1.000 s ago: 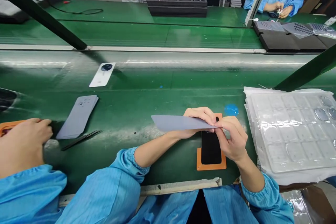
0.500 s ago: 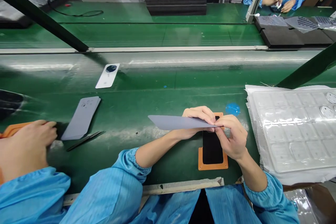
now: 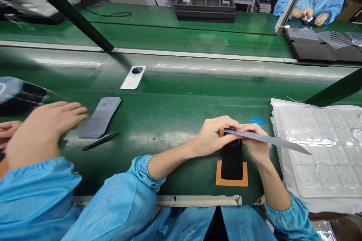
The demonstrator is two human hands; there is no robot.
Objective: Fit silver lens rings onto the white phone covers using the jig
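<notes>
A thin grey sheet (image 3: 279, 142) is held nearly edge-on, its free end reaching out to the right. My left hand (image 3: 216, 135) pinches its left end. Behind the sheet, the fingers of my right hand (image 3: 256, 147) are closed on it near the same end. Just below both hands lies a black phone-shaped panel (image 3: 232, 163) in an orange fixture (image 3: 219, 179) on the green bench (image 3: 175, 116). My hands and the sheet partly cover the top of the panel. Beyond them sits a round blue piece (image 3: 256, 121).
Clear plastic trays (image 3: 316, 139) with pockets stand at right. To the left are a stack of grey sheets (image 3: 102, 116), black tweezers (image 3: 100, 142), a white phone-shaped card (image 3: 133, 77) and a co-worker's hand (image 3: 53, 128). Dark posts (image 3: 65, 11) slant over the bench.
The grey sheet has swung from pointing left to pointing right, and my hands have shifted their hold on it. The co-worker's hand has come off the orange piece at left. The view has shifted.
</notes>
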